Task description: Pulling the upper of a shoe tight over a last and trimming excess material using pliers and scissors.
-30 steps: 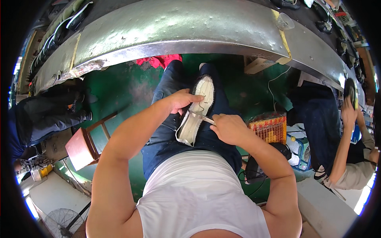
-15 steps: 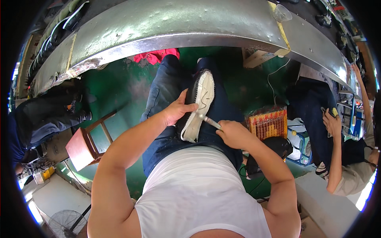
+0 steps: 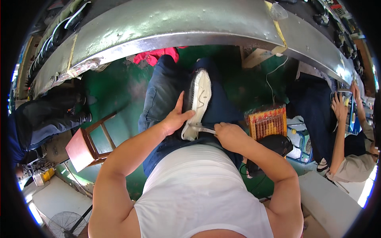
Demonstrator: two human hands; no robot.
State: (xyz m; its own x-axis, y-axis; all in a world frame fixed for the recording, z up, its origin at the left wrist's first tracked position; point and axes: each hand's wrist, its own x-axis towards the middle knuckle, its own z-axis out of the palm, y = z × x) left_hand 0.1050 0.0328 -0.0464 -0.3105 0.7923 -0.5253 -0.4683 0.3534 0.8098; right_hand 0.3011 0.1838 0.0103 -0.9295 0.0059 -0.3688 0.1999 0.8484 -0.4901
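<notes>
A shoe point(image 3: 201, 95) lies bottom up along my lap, its whitish underside facing me with a wavy dark line on it. Dark material and a toothed-looking edge show along its left side. My left hand point(image 3: 176, 118) grips it from the left, the thumb on the white underside and the other fingers partly hidden. In the fist of my right hand point(image 3: 230, 136) is a slim, light-coloured tool point(image 3: 206, 129). The tool's far end touches the underside near the end closest to me; its exact kind is too small to tell.
A metal-topped bench point(image 3: 178, 25) crosses ahead, with shoes point(image 3: 59, 29) beyond it at left. A wooden stool point(image 3: 85, 146) stands left, a beaded seat mat point(image 3: 268, 122) right. Co-workers sit on both sides; one's hand point(image 3: 339, 107) shows at right. A fan point(image 3: 65, 224) is lower left.
My right hand has brought the tool down the underside toward the near end, and its handle now lies flatter. My left hand still grips the shoe. The co-worker's hand at right has moved up.
</notes>
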